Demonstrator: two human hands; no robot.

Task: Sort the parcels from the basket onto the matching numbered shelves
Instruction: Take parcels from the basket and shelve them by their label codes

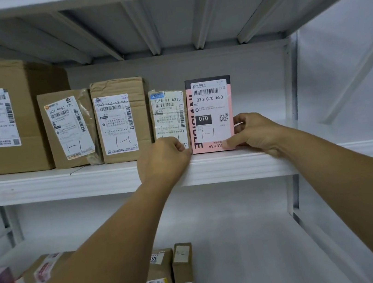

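Two bare forearms rise from the bottom edge, crossing over the lower shelf (245, 253), a smooth white metal deck. Its left side carries taped brown cartons (160, 281) and a slim upright one (183, 275), while its right half lies bare.

Above them, the left hand (162, 159) sits at the rounded front lip of the upper shelf (66, 183). Its fingers are curled tight against the lower left corner of the pink box (209, 104); whether they pinch it or only press on it, I cannot tell. The right hand (255, 131) grips the box's right edge, with the thumb flat across the lower front and the fingers wrapped behind.

The pink box is a glossy rectangular carton with a dark top band. It stands upright at the front of the upper shelf, showing a white label printed 070-070-A80 and hand-marked 1-1. Its left side is just beside a creased, tape-wrapped parcel (168, 112).

Further left in the row come a dented corrugated carton (120, 119), a tilted flat one (67, 127) and a large plain box (0, 116). Right of the pink box the deck runs bare to the slotted steel upright (292, 77)
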